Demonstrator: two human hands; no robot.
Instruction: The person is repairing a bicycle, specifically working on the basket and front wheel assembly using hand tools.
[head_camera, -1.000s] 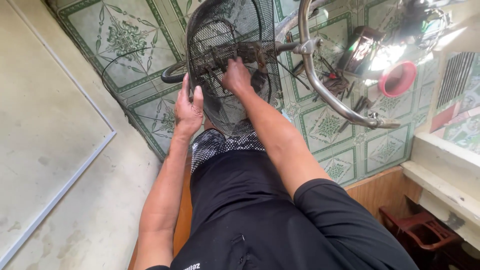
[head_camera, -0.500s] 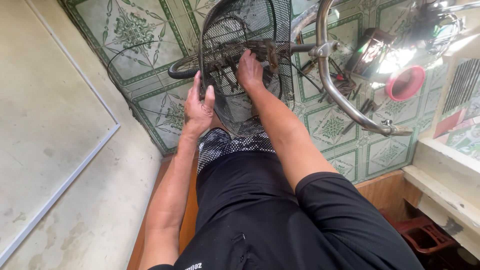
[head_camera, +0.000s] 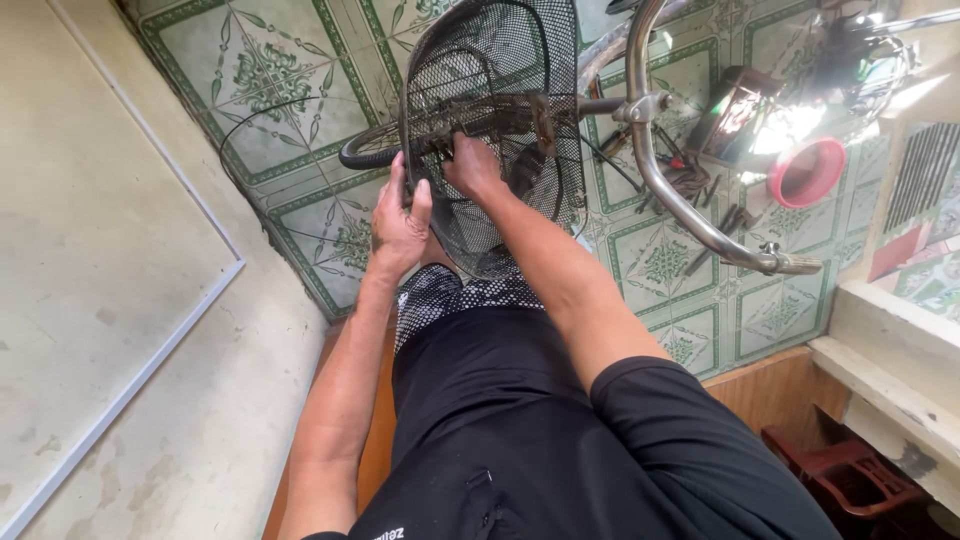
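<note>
Fingers of the left hand (head_camera: 398, 222) curl around the rim of the black wire-mesh bicycle basket (head_camera: 520, 60); the right hand (head_camera: 472, 166) reaches inside it, apparently pinching a rusty bracket (head_camera: 500, 122).

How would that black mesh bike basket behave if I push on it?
The black mesh basket is probably fairly stiff yet light, being open wire mesh. It likely flexes slightly. The left hand grips its rim, so it shouldn't slip easily.

One wire basket (head_camera: 500, 90), one handlebar (head_camera: 660, 190), one red bowl (head_camera: 806, 172), two hands (head_camera: 400, 222)
</note>
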